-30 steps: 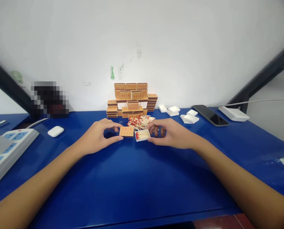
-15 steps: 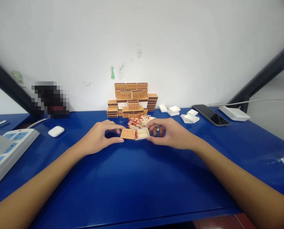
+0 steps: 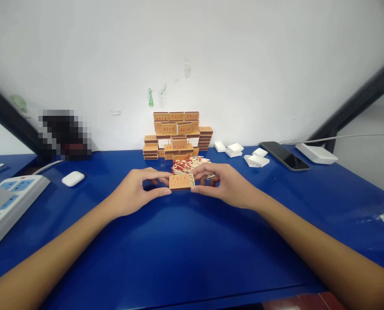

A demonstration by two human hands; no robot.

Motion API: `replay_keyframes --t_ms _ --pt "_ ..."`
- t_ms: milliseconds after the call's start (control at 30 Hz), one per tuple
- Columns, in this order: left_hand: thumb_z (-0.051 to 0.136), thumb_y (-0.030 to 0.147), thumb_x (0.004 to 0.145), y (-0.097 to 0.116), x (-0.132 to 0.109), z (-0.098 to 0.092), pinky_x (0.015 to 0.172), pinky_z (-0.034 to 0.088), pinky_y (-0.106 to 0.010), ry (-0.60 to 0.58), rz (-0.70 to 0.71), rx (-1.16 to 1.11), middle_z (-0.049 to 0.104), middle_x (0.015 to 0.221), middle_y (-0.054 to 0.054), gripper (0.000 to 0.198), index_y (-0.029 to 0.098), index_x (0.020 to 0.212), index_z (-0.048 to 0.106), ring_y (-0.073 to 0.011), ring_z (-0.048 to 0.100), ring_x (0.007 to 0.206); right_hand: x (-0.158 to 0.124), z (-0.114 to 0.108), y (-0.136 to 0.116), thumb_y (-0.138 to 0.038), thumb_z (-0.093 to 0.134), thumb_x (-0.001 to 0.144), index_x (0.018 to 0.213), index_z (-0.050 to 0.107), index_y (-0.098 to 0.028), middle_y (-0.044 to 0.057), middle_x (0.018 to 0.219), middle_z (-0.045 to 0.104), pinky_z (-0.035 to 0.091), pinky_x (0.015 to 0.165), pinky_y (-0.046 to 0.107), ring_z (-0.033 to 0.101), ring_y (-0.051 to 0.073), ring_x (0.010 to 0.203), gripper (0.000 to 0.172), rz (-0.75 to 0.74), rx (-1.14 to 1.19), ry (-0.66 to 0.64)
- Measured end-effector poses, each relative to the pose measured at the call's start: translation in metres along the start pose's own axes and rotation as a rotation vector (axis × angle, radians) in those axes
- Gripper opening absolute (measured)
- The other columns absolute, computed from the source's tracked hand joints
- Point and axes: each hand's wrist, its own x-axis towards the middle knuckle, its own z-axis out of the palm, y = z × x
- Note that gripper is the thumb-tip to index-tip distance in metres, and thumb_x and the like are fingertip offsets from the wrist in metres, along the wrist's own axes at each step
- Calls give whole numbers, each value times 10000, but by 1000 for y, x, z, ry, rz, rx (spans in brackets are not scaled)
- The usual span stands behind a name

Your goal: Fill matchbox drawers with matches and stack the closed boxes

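Note:
A tan matchbox with red print is held just above the blue table between both hands. My left hand pinches its left end with thumb and fingers. My right hand pinches the right end, where a sliver of the white inner tray with matches still shows. Behind the box lies a loose heap of red-tipped matches. Further back a stack of closed matchboxes stands against the white wall.
Several white empty trays lie to the right of the stack, then a dark phone and a white adapter. A white earbud case and a power strip sit at the left.
The tray of matches, apart from the sleeve a second ago, has slid into the sleeve from the right. Both hands have come closer together.

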Motion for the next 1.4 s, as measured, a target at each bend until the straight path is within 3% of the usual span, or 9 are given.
replay_keyframes --t_ms 200,400,600,700,833,967,1133,1300,1400 --pt "739 480 937 5 -2 6 890 599 -385 41 -1 25 786 1132 -43 414 296 1308 750 -217 725 952 -1 15 2 -453 811 874 1189 792 -292 52 1124 811 583 727 362 751 228 918 354 30 61 91" --pt "677 456 991 8 -4 8 861 584 -378 52 44 86 777 1100 -44 429 298 1389 698 -209 704 945 -3 18 -1 -415 800 889 1297 757 -302 33 1075 836 586 776 418 760 260 908 426 91 7 95" --pt "631 419 1028 9 -6 10 864 571 -365 47 88 141 763 1100 -35 434 302 1445 646 -206 686 983 -6 26 0 -371 691 973 1474 611 -313 38 1048 828 578 738 406 740 248 812 510 -33 -300 87" --pt "630 402 1028 9 -6 10 872 571 -364 47 109 173 759 1102 -36 427 297 1441 647 -206 686 984 -8 30 4 -352 644 1002 1530 541 -260 84 1059 804 582 769 425 730 268 863 546 -107 -429 74" --pt "670 363 991 8 -6 12 921 564 -375 29 146 229 757 1132 -41 395 282 1377 688 -218 684 1039 -8 31 6 -314 640 1004 1510 548 -190 144 1132 764 590 831 457 721 288 953 529 -158 -496 60" --pt "709 410 958 7 -5 12 883 562 -352 24 124 250 769 1043 -22 317 275 1243 748 -211 695 985 -7 31 4 -268 679 986 1477 572 -196 116 1111 769 585 800 395 722 250 920 508 -160 -490 77" --pt "650 534 969 -10 6 -16 854 564 -353 126 56 321 788 1078 -51 386 237 1185 768 -222 720 918 -5 23 5 -277 681 988 1537 482 -255 37 1069 792 557 728 344 698 188 750 585 -100 -433 95" --pt "604 622 941 -40 20 -58 889 584 -378 319 -175 355 799 1120 -92 579 184 1297 733 -272 746 937 -3 11 15 -239 624 998 1305 640 -199 41 1010 783 531 737 340 671 174 716 310 -140 -475 151" --pt "553 628 950 -49 26 -68 916 584 -393 316 -225 428 792 1182 -122 642 166 1371 700 -299 742 998 -3 9 18 -226 607 994 1195 679 -186 54 996 773 511 721 329 654 170 710 217 -168 -501 169"
